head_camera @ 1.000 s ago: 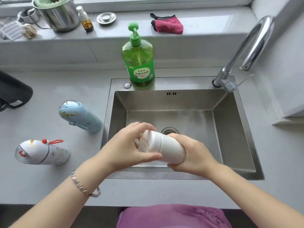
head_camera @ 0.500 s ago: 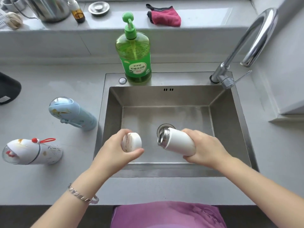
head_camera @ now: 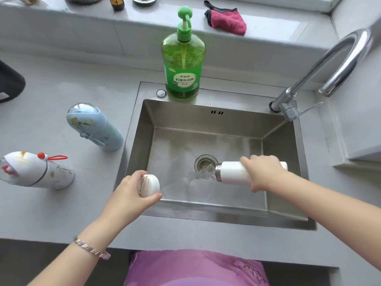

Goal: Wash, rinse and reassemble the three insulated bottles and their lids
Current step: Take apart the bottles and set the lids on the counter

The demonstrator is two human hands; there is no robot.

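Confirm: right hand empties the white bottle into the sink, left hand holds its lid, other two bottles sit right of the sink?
No: head view shows the blue bottle and patterned bottle left of the sink. Right hand emptying the white bottle, left hand holding the lid: correct.

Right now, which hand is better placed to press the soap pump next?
Left, probably. The left hand holds only the lid; the right hand grips the white bottle, pouring water into the sink.
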